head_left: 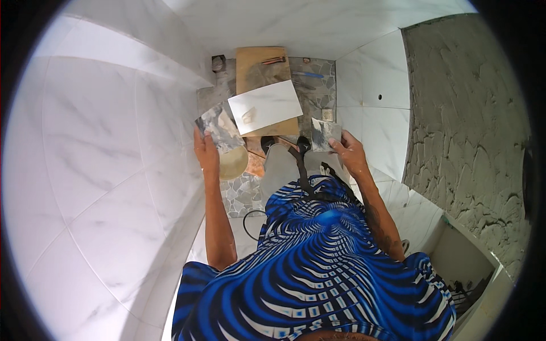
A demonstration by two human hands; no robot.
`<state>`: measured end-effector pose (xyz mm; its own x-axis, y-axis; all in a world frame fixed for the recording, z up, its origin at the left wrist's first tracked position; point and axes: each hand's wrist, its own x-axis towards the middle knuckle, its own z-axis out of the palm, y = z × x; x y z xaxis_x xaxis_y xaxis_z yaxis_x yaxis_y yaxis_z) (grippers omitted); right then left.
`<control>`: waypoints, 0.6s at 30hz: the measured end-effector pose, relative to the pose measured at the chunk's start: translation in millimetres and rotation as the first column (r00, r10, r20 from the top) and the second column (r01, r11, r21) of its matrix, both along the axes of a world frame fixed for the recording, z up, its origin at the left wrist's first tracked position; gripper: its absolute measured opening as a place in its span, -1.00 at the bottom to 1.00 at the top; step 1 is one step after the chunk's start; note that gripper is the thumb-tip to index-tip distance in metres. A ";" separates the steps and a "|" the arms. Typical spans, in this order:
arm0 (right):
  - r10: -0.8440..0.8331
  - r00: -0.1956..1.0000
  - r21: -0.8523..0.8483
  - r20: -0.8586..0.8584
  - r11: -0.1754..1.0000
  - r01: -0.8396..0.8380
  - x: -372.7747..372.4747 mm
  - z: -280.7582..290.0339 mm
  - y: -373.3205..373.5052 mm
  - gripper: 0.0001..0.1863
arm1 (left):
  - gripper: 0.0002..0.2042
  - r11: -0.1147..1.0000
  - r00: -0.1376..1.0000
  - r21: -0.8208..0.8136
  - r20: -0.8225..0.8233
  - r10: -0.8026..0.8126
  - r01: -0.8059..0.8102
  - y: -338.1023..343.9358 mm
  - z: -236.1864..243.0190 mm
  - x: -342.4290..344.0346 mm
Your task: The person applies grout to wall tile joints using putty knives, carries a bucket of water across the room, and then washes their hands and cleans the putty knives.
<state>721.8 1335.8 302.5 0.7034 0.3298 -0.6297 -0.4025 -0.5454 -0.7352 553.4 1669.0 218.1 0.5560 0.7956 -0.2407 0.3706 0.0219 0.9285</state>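
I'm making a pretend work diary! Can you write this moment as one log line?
left hand: holding larger mottled piece | right hand: holding smaller mottled piece | white panel: on tan board

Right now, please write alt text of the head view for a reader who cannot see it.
A person's left hand holds a larger mottled grey piece, the right hand a smaller mottled grey piece. Between them, a white panel lies across a brown board; a pale round container shows beside the left hand.
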 end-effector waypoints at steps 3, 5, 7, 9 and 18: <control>0.180 0.973 -0.008 0.146 0.983 -0.181 8.3 -13.0 19.1 -0.64 | -0.53 0.999 0.986 -0.005 -0.156 -0.054 0.054 -12.1 -1.1 2.8; 0.317 0.930 -0.105 0.184 0.947 -0.302 11.6 5.6 52.5 -0.65 | -0.53 0.985 0.987 0.115 -0.119 -0.111 0.125 -25.3 7.3 1.2; 0.447 0.867 -0.205 0.221 0.890 -0.407 12.8 19.4 84.6 -0.66 | -0.54 0.975 0.980 0.154 -0.140 -0.142 0.163 -27.3 13.6 6.2; 0.515 0.714 -0.125 0.475 0.842 -0.524 19.1 13.7 110.0 -0.67 | -0.56 0.939 0.968 0.247 -0.143 -0.209 0.239 -31.9 22.5 14.2; 0.563 0.421 -0.018 0.711 0.613 -0.790 47.3 -2.2 140.2 -0.59 | -0.59 0.973 0.979 0.201 -0.187 -0.078 0.116 -75.0 64.9 27.1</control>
<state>769.1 1476.0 300.3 0.3158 0.9474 0.0520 0.5895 -0.1530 -0.7932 580.5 1594.0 282.9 0.5963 0.7833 -0.1757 0.5203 -0.2103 0.8277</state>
